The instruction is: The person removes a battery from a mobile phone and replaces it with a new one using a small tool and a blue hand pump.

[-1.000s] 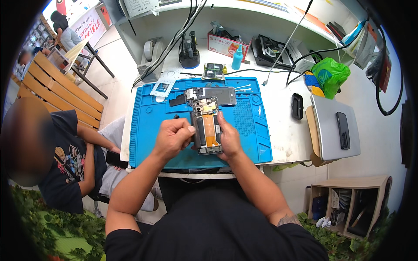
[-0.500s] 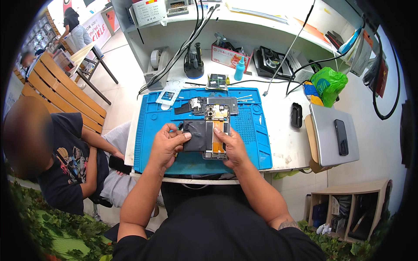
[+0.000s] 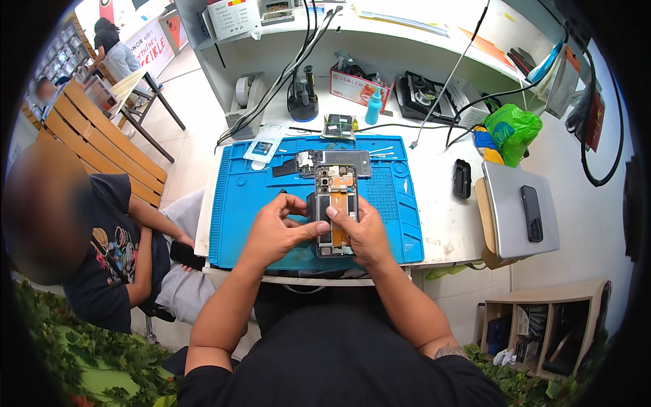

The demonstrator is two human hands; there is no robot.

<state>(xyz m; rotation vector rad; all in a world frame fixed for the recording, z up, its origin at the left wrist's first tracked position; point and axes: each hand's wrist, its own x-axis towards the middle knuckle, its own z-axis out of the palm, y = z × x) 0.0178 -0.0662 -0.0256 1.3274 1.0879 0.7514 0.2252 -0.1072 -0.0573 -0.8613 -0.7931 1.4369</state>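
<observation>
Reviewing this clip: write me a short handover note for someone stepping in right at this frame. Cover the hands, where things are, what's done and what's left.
Left hand: at the left edge of the opened phone, fingertips pinched together by it; I cannot tell if they hold a small part.
Right hand: grips the phone's lower right side, thumb across its middle.
Things: the phone lies face down on the blue mat, back off, orange and metal insides showing. A dark panel and small loose parts lie on the mat just beyond it.
Done: the phone is open.
Left: the phone is not closed up; loose parts are off it.
</observation>
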